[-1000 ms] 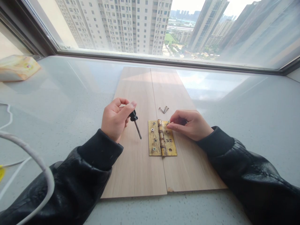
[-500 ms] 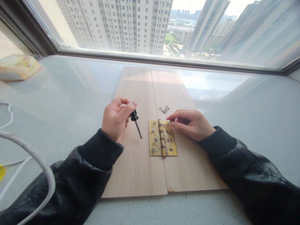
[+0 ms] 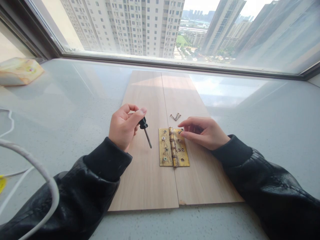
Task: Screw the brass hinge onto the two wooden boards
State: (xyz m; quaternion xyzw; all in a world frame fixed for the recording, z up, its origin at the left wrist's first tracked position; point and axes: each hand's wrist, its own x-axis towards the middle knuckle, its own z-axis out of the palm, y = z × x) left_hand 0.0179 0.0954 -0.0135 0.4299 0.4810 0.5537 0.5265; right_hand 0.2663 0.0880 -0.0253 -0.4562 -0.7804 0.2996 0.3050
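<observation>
My left hand (image 3: 126,126) is closed around the black handle of a screwdriver (image 3: 147,136), its metal shaft pointing down over the left board, tip clear of the wood. A worn brass hinge (image 3: 172,146) lies flat across the seam between two light wooden boards (image 3: 145,180). Screw heads show in its left leaf. Over the upper corner of the right leaf is my right hand (image 3: 200,130), thumb and forefinger slightly apart. Between these fingertips a small screw (image 3: 180,132) sits at the top hole, partly hidden; contact with the fingers is hard to make out.
Several loose screws (image 3: 176,116) lie on the boards just beyond the hinge. A white cable (image 3: 47,173) loops in at the left. At the far left is a tissue pack (image 3: 21,71) on the pale speckled sill (image 3: 82,103), and a window frame (image 3: 150,63) runs behind.
My right thumb and forefinger have parted a little around the screw at the hinge's top right hole. My left hand and the screwdriver have hardly moved.
</observation>
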